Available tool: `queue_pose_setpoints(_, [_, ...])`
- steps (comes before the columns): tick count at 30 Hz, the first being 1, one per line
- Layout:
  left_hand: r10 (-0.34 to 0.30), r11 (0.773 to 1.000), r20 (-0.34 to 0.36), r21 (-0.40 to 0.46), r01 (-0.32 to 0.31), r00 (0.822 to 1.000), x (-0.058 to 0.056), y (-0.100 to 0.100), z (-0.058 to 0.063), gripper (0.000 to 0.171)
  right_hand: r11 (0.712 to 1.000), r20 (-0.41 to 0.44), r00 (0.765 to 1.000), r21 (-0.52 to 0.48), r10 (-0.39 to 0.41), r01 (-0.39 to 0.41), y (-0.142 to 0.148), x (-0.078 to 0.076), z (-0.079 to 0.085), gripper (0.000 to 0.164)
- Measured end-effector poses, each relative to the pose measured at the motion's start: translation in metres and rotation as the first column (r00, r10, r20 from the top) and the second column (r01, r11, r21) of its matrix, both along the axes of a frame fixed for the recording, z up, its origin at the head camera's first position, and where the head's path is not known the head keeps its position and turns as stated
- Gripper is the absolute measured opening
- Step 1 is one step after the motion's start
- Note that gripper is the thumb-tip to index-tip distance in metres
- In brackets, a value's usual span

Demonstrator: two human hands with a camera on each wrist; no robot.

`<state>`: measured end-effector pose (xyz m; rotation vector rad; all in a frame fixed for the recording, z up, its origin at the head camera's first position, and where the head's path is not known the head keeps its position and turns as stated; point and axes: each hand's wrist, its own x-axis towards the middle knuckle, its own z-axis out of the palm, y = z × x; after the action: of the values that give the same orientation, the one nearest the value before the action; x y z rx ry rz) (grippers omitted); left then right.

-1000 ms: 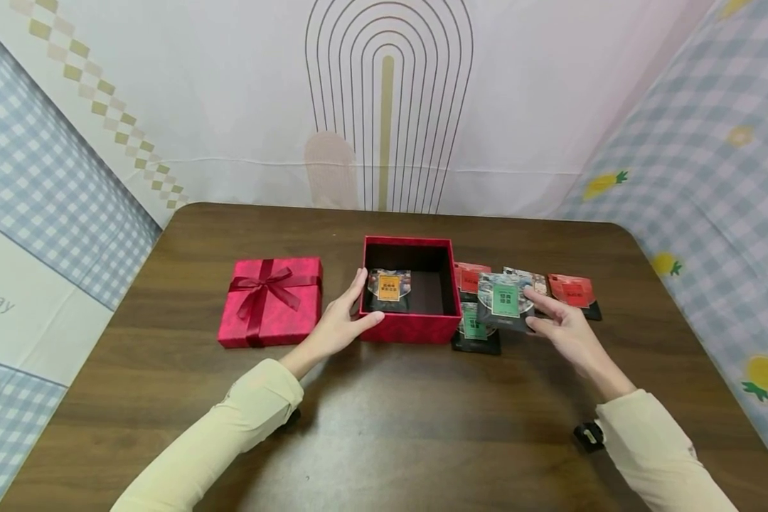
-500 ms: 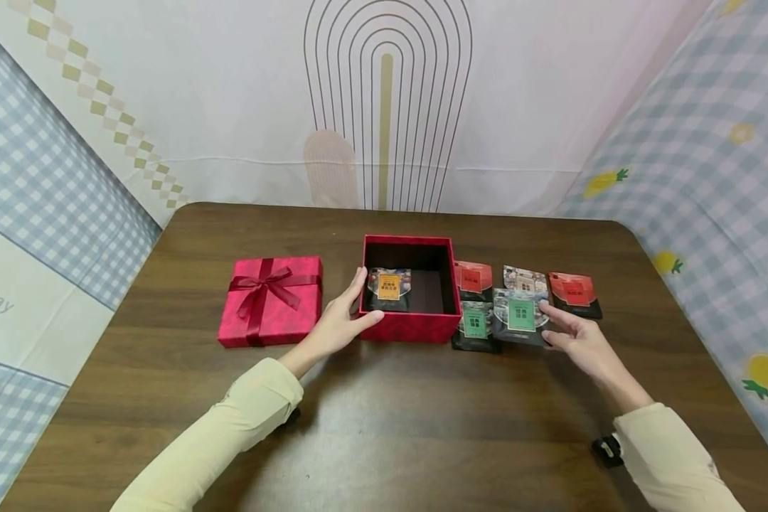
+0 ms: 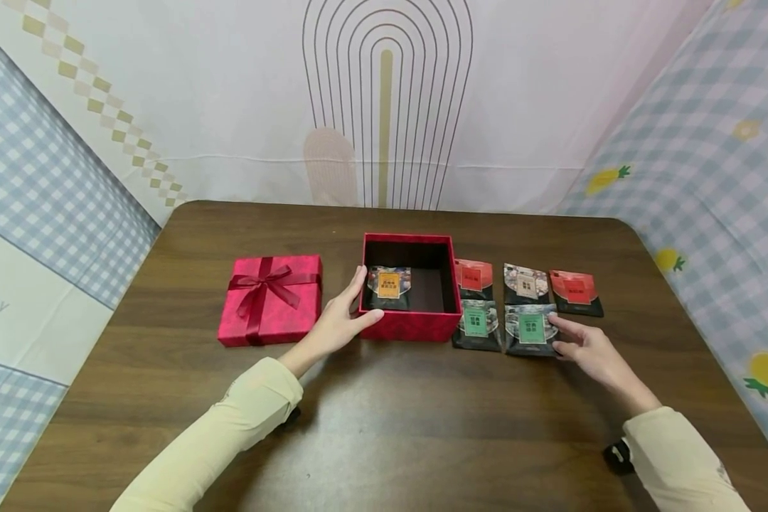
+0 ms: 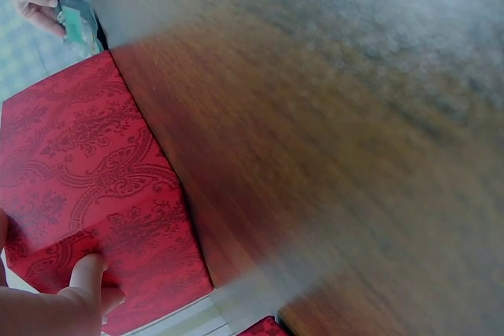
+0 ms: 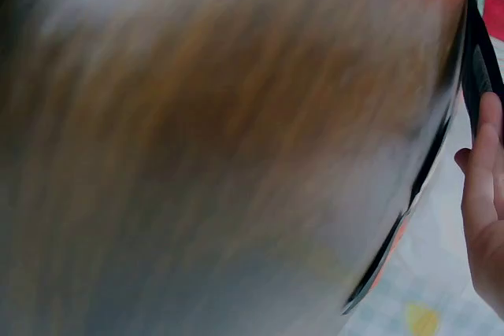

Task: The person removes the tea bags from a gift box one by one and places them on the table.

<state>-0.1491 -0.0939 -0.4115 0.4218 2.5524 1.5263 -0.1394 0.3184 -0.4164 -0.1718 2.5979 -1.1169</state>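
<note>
My left hand (image 3: 336,323) rests against the left front corner of an open red gift box (image 3: 412,328), fingers along the side and thumb on the front wall. A dark sachet with an orange label (image 3: 389,286) lies inside, towards the left. To the box's right, my right hand (image 3: 592,350) pinches the right edge of a dark sachet with a green label (image 3: 530,331). That sachet lies on the table beside another green-labelled sachet (image 3: 476,324). In the left wrist view, my thumb (image 4: 87,275) touches the patterned red wall.
A red lid with a ribbon bow (image 3: 272,299) lies left of the box. Behind the green-labelled sachets are a red sachet (image 3: 473,277), a pale-labelled one (image 3: 526,284) and another red one (image 3: 576,291). The wooden table (image 3: 390,427) ends at a patterned cloth backdrop (image 3: 230,107).
My right hand has moved right and towards me, bringing the green-labelled sachet from above the others down in front of the pale-labelled one. My left hand has stayed at the box.
</note>
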Motion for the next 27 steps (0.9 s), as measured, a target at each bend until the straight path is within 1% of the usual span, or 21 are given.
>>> queue_pose_setpoints(4, [-0.005,1.0,0.005,0.006,0.005,1.0,0.0008,0.0,0.0005,0.081,0.994,-0.024,1.0,0.111,0.019,-0.016,0.0052,-0.0005,-0.0032,0.052])
queue_pose_setpoints(10, [0.001,1.0,0.007,0.017,-0.001,1.0,0.0021,-0.001,0.0001,0.081,0.978,-0.042,0.998,0.202,0.056,-0.046,0.0063,-0.0015,-0.0084,0.049])
queue_pose_setpoints(14, [-0.009,0.999,-0.006,0.031,0.01,1.0,0.0011,0.0002,0.0,0.081,0.969,-0.044,0.996,0.239,0.071,-0.059,0.0068,-0.0021,-0.0073,0.049])
queue_pose_setpoints(21, [-0.009,0.999,-0.003,0.032,0.009,1.0,0.0007,0.0002,-0.001,0.08,0.954,-0.047,0.994,0.29,0.1,-0.082,0.0066,-0.002,-0.0064,0.047])
queue_pose_setpoints(27, [-0.006,0.999,-0.002,0.038,0.006,1.0,0.0009,0.0001,-0.0008,0.08,0.942,-0.081,0.988,0.319,0.133,-0.101,0.0057,-0.0018,-0.0051,0.045])
